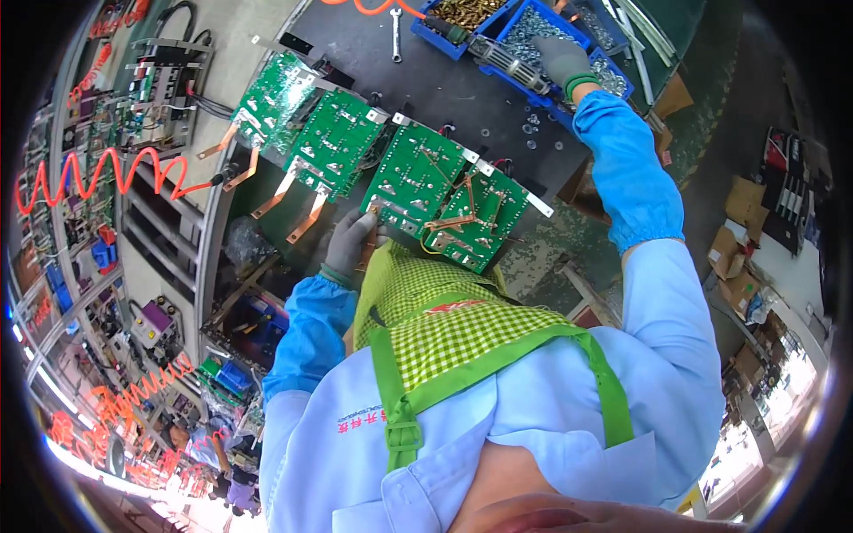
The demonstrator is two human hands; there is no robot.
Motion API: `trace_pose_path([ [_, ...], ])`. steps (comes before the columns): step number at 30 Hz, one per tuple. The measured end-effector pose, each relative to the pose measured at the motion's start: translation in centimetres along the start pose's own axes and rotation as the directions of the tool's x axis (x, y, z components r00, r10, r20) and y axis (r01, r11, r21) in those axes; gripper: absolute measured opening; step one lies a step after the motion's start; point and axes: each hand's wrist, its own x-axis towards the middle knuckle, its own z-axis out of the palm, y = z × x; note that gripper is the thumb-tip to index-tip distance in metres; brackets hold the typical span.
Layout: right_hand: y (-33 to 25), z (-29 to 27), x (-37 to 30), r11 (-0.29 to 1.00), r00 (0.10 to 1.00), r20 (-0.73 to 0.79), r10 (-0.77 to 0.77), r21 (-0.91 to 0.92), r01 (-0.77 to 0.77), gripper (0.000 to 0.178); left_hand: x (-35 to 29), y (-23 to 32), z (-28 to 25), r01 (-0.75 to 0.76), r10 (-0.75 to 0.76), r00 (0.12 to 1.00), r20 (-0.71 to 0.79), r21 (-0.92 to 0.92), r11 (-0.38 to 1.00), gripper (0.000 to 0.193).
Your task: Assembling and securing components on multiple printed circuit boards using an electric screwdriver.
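Green circuit boards [416, 176] lie in a row across the dark bench [444, 84], four of them side by side, running from upper left to lower right. Copper strips [286, 200] stick out from the lower edges of the two boards on the left. The left hand [351, 242], in a grey glove with a blue sleeve cover, rests at the lower edge of the third board, its fingers curled against the board's rim; whether they pinch it cannot be told from here. The right hand [562, 60], also grey-gloved, reaches far up to a blue bin [514, 22] filled with small silvery screws, and its fingers are closed around the handle of a grey power screwdriver [506, 60] that lies across the bin's edge. A few loose washers [533, 127] sit on the bench just below the bin. A small spanner [395, 34] lies near the top of the bench. An orange coiled hose [98, 173] hangs at the left, beside racks of parts. The person wears a green checked apron [444, 333] over a light blue shirt.
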Motion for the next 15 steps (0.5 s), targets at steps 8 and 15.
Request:
trace_pose_path([
  [8,1.1,-2.7,-3.1,0.83,0.951,-0.132,0.279,0.531,-0.17,0.025,-0.3,0.8,-0.1,-0.001,-0.004,0.999,0.039,0.128,0.992,0.024],
  [15,1.5,-6.7,-7.2,0.881,0.89,-0.259,0.376,0.397,-0.257,0.02,0.0,1.1,-0.8,0.002,-0.016,0.994,0.11,0.128,0.992,0.023],
])
